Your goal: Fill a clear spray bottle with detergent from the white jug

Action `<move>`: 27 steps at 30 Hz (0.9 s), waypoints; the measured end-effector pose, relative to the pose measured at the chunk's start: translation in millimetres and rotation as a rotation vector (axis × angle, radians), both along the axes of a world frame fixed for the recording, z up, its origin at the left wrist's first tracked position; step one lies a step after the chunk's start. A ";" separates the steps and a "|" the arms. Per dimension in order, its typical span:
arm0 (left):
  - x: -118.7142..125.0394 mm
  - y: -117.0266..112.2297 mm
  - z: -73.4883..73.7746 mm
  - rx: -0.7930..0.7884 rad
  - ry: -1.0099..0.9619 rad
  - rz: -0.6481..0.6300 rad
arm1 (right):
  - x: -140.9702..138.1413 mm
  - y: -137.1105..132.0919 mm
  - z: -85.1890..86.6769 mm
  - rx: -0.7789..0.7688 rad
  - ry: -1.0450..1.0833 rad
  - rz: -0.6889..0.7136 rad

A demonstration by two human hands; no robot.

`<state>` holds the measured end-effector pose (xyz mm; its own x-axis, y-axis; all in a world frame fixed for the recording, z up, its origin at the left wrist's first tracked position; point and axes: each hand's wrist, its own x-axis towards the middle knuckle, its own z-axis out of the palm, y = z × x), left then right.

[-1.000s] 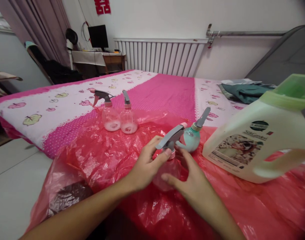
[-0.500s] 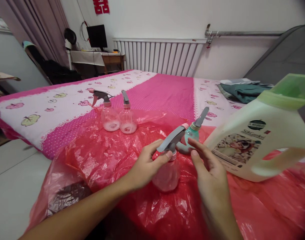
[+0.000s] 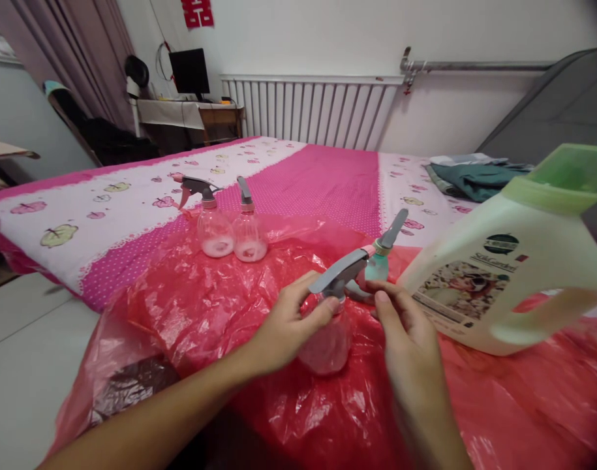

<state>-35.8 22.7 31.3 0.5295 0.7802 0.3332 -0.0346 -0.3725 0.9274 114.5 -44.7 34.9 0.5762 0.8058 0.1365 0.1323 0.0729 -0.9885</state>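
Note:
A clear spray bottle [image 3: 327, 343] with a grey trigger head stands on a red plastic sheet [image 3: 200, 307] in front of me. My left hand [image 3: 281, 329] is closed round its neck, just under the head. My right hand [image 3: 406, 333] is at the other side of the head, its thumb and fingers drawn together at the trigger lever. Right behind stands a teal spray bottle [image 3: 378, 264], partly hidden by the head and my fingers.
Two more clear spray bottles [image 3: 214, 232] [image 3: 249, 235] stand at the sheet's far left. A big white detergent jug [image 3: 513, 274] with a green cap stands close on the right. The sheet lies on a pink bed [image 3: 322, 173], with folded clothes [image 3: 474, 176] at the far right.
My right hand left the bottle's belly, rose to the spray head and drew its fingers together at the trigger. My left hand kept its hold on the neck.

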 end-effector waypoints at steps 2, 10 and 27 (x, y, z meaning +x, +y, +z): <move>-0.1 0.1 0.0 0.015 -0.002 -0.006 | -0.7 -0.2 0.1 0.009 0.036 0.017; 1.0 0.7 -0.6 0.097 -0.013 0.000 | -5.2 -0.3 1.3 0.023 0.062 -0.001; 1.6 -0.7 9.9 0.171 0.010 0.076 | -7.1 -6.7 13.0 0.160 -0.076 -0.020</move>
<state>-34.1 22.0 41.2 0.4752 0.7505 0.4592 0.0084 -0.5257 0.8506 107.4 -51.4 47.9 0.5749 0.7589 0.3061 0.2091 0.2254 -0.9516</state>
